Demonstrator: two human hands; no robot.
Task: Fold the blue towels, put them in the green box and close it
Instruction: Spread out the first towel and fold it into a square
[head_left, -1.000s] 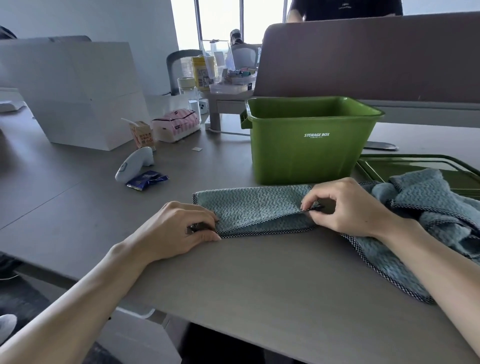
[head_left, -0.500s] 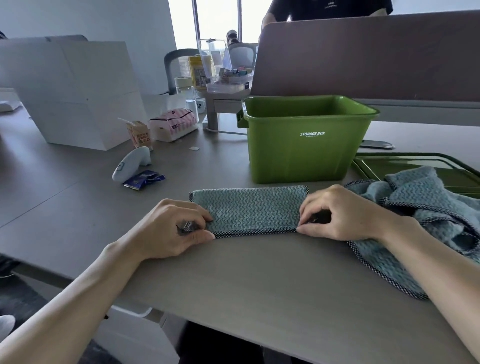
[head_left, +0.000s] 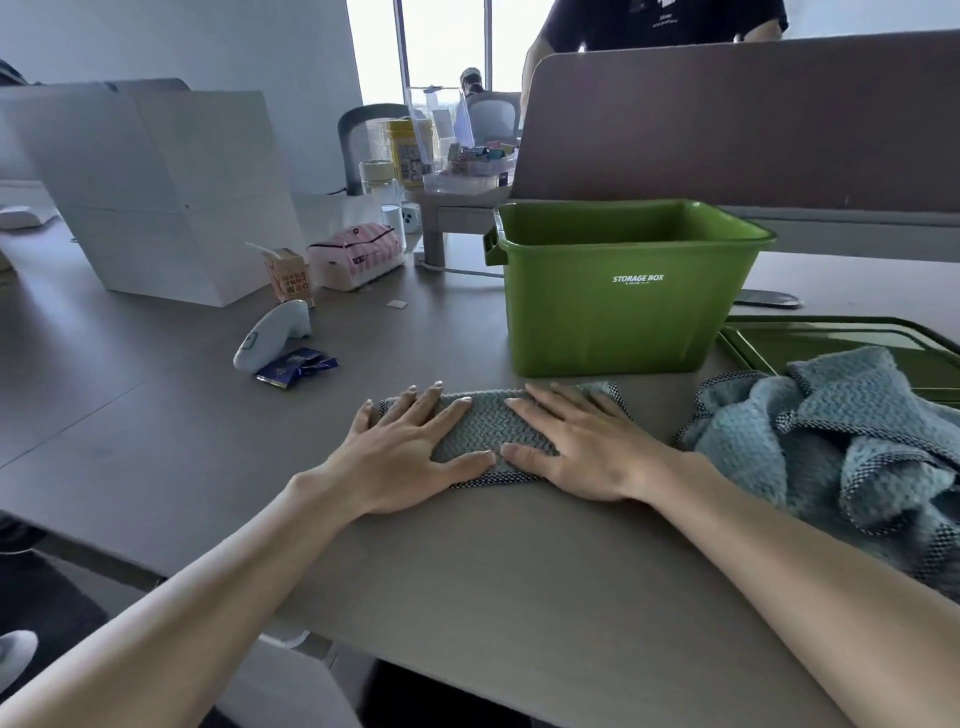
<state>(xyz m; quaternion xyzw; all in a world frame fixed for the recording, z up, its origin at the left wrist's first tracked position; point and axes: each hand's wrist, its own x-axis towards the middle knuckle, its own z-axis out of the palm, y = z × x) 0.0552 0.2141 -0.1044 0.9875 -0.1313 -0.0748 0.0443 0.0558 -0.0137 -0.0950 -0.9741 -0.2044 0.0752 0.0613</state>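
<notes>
A folded blue towel (head_left: 488, 431) lies flat on the grey table just in front of the green storage box (head_left: 623, 306). My left hand (head_left: 410, 452) rests palm down on its left half, fingers spread. My right hand (head_left: 576, 447) lies flat on its right half, fingers spread too. Neither hand grips anything. The box stands open, its inside mostly hidden from here. Its green lid (head_left: 852, 343) lies flat to the right of the box. A crumpled heap of blue towels (head_left: 841, 441) sits at the right, partly on the lid.
On the left lie a white handheld device (head_left: 270, 332), a blue wrapper (head_left: 296, 366), a small carton (head_left: 291, 273) and a pink tissue pack (head_left: 356, 257). A large white box (head_left: 156, 192) stands far left. A brown divider (head_left: 727, 119) rises behind the green box, with a person beyond it.
Both hands let go of the towel's ends and now lie flat on top of it, fingers spread. The towel looks shorter than before.
</notes>
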